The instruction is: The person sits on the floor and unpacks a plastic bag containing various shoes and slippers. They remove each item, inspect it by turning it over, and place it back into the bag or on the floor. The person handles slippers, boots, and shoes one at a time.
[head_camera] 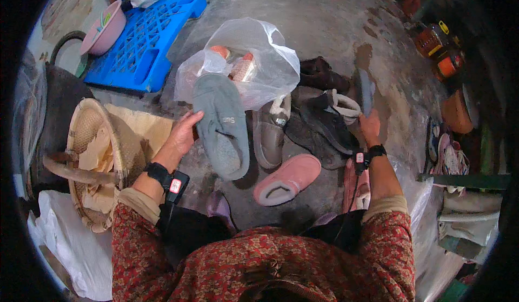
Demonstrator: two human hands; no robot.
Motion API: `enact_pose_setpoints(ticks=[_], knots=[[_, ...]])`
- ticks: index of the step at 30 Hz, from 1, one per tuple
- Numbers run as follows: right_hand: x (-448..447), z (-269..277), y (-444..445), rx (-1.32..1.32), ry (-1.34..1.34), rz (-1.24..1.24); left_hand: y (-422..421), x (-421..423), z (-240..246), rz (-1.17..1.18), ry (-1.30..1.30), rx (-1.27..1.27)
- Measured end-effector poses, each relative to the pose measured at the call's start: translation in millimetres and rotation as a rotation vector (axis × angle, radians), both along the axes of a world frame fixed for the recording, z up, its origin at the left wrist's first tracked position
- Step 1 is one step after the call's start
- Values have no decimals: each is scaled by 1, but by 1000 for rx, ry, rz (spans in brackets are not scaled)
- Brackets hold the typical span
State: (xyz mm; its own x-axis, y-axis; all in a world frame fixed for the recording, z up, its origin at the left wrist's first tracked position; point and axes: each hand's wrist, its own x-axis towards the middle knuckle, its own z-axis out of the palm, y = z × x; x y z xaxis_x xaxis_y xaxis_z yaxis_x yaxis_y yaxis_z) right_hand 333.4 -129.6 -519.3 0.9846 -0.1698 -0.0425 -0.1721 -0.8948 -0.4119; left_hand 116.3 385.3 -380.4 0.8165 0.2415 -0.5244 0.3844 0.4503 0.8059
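Observation:
My left hand (184, 134) grips a grey slipper (221, 127) by its side, with the upper facing me and a small printed mark on it. Out to the right, my right hand (369, 127) holds a second grey slipper (365, 91), seen edge-on. Behind the left slipper, a translucent white plastic bag (267, 38) contains orange-and-white patterned footwear (244, 68). On the floor between my hands lie a grey-brown shoe (269, 142), a pink slipper (290, 178) and several dark shoes (324, 119). Another pink slipper (350, 184) is partly hidden under my right wrist.
On the left stands a wicker basket (134, 140) with brown paper inside. Beyond it a blue plastic pallet (134, 55) bears a pink basin (107, 28). Bottles with orange contents (448, 65) and more shoes (450, 152) line the right side. White sheeting (77, 245) lies at lower left.

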Motion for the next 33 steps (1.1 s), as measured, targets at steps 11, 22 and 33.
enact_pose_setpoints(ticks=[11, 22, 33], knots=[[-32, 190, 82, 1588, -65, 149, -17, 29, -7, 1, -153, -155], [-161, 163, 242, 1737, 664, 147, -26, 34, 13, 216, -148, -195], [-156, 148, 236, 1430, 597, 245, -20, 38, 10, 207, -243, -56]])
